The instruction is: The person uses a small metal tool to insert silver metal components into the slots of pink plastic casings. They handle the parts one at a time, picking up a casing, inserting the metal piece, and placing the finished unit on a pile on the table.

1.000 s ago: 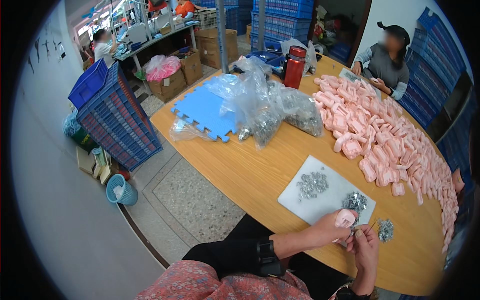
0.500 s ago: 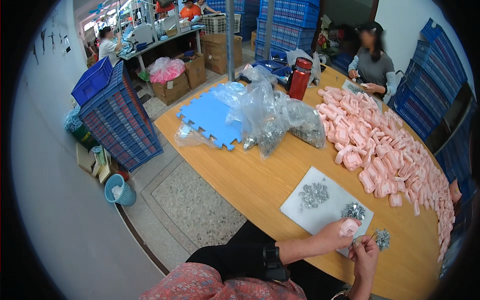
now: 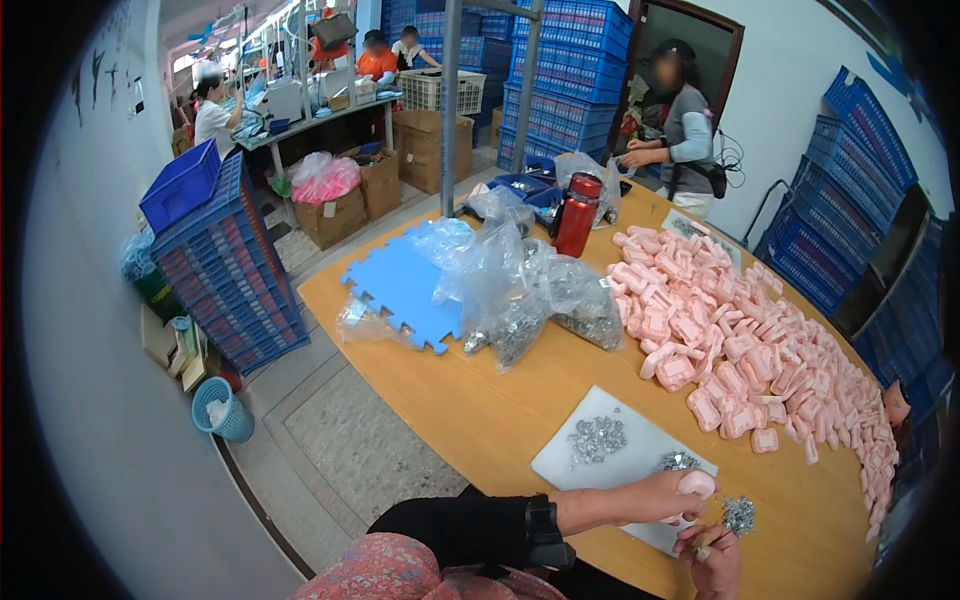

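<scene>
Gripping a pink plastic piece (image 3: 697,484) near the worktop's (image 3: 480,420) near edge, the left hand (image 3: 665,495) has its fingers closed around it, while the right hand (image 3: 712,560) sits just below, pinched on something too small to make out. The two hands are close together. Small metal parts (image 3: 738,514) lie just right of them, nearer the right hand, beside a white mat (image 3: 620,470).

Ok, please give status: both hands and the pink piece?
Left hand grips pink plastic piece. Right hand just below it, contents unclear. Small metal parts beside the hands, white board underneath.
</scene>
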`<action>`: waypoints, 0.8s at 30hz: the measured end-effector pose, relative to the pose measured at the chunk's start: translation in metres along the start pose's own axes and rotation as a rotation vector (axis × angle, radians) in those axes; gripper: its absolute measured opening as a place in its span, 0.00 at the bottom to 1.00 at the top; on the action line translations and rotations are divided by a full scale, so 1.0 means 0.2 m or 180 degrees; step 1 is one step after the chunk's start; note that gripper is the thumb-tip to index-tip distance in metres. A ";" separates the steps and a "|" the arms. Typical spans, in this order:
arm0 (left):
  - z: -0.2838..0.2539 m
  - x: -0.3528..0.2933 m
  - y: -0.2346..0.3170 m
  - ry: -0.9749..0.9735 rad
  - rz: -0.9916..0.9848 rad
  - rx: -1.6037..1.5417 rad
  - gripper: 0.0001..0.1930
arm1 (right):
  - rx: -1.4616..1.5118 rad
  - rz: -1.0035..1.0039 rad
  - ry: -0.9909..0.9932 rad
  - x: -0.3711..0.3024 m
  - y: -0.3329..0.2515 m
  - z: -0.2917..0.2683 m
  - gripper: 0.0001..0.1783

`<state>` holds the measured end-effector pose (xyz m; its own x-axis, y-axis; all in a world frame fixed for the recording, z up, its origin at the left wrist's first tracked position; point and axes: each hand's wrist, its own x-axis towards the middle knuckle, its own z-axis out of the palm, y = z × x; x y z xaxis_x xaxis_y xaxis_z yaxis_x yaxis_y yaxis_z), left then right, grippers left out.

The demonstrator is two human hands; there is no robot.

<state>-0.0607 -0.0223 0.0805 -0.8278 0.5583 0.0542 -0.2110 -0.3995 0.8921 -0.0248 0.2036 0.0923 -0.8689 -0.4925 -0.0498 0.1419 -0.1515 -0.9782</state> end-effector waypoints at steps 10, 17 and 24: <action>-0.01 -0.02 -0.08 -0.0527 0.0107 0.0479 0.18 | -0.0834 0.0482 -0.0784 -0.02 -0.09 0.01 0.04; -0.02 -0.04 -0.09 -0.0320 0.0174 0.0794 0.20 | -0.1103 0.0496 -0.0903 0.00 -0.15 0.10 0.03; -0.02 -0.09 -0.03 -0.0282 -0.0043 0.1134 0.19 | -0.1105 0.0551 -0.1035 0.02 -0.13 0.11 0.04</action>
<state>-0.0475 -0.0327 0.0724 -0.7747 0.6289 0.0660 -0.0144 -0.1219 0.9924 -0.0209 0.1871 0.1213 -0.6460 -0.7351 -0.2058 0.0568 0.2225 -0.9733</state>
